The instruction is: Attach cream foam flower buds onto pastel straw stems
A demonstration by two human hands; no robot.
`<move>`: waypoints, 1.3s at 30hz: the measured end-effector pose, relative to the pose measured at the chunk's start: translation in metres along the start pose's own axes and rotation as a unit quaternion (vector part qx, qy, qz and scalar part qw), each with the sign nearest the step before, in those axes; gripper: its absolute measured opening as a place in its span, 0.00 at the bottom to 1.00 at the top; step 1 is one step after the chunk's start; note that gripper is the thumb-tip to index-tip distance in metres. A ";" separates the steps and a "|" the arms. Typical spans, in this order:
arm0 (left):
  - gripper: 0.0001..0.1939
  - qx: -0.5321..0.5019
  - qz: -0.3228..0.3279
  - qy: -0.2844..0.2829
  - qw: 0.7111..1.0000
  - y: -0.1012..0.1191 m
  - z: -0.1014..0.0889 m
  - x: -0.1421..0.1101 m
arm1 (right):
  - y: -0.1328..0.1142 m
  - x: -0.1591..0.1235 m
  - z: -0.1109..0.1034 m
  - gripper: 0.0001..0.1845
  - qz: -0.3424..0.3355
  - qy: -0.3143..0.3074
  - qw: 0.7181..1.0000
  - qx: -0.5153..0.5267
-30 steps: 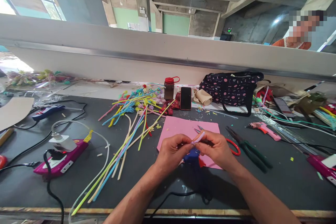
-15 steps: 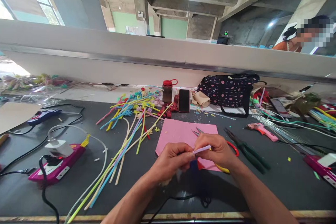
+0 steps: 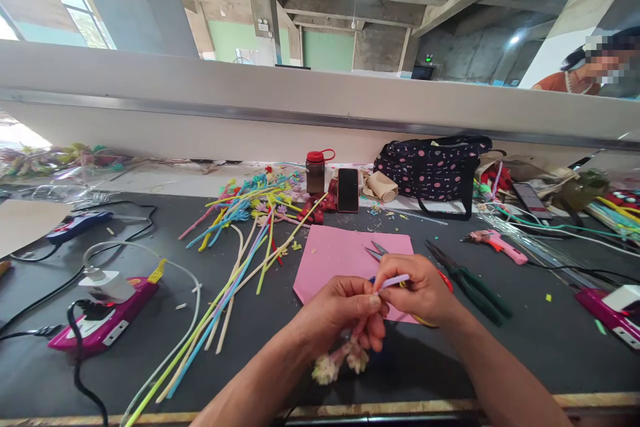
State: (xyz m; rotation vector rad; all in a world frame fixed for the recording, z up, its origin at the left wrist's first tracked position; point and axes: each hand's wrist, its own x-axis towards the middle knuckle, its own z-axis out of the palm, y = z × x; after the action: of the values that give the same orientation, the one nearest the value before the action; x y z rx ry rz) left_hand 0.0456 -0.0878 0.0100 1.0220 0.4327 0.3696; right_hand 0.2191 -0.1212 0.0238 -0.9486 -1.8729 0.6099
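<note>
My right hand (image 3: 415,290) pinches a short lilac pipe cleaner (image 3: 396,281), whose free end points to the right. My left hand (image 3: 347,307) meets it fingertip to fingertip and is closed around the stem of a small bunch of cream-coloured fluffy flowers (image 3: 330,368), which hangs below the palm. Fingers hide where the pipe cleaner and the stem come together. Beneath and beyond both hands lies a pink board (image 3: 325,257). Scissors (image 3: 376,252) rest on it, their handles partly covered by my right hand. Green-handled pliers (image 3: 473,287) lie just right of the board.
Long coloured pipe cleaners (image 3: 220,303) and a tangled pile (image 3: 250,197) occupy the left. Behind stand a bottle (image 3: 315,177), a phone (image 3: 348,190) and a dark bag (image 3: 430,170). A pink glue gun (image 3: 500,247) lies right; a corded power strip (image 3: 113,327) sits left.
The cream flowers have come into view below my left hand. Both hands have shifted slightly, still pinched together at the lilac pipe cleaner. The view has moved a little.
</note>
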 end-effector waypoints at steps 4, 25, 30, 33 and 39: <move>0.11 0.087 0.064 0.113 0.988 0.006 0.007 0.005 | -0.001 0.002 0.000 0.10 0.037 0.041 0.998 -0.035; 0.15 -0.067 -0.036 -0.081 0.994 -0.009 0.002 0.007 | 0.006 0.000 -0.012 0.08 0.026 -0.091 0.990 0.103; 0.13 -0.005 -0.019 -0.022 1.000 -0.001 0.004 0.008 | 0.002 0.000 -0.012 0.05 0.065 -0.058 0.996 0.035; 0.10 0.042 0.014 0.049 0.998 0.004 0.004 0.009 | 0.001 0.001 -0.010 0.06 0.084 -0.029 0.996 -0.021; 0.10 0.055 0.019 0.092 0.994 0.000 -0.005 0.015 | 0.002 0.004 -0.002 0.08 0.089 0.001 0.995 -0.047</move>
State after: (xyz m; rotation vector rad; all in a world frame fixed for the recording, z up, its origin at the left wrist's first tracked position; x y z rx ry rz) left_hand 0.0553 -0.0769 0.0049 1.1095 0.6044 0.4807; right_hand 0.2207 -0.1166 0.0253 -1.1863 -1.8412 0.6316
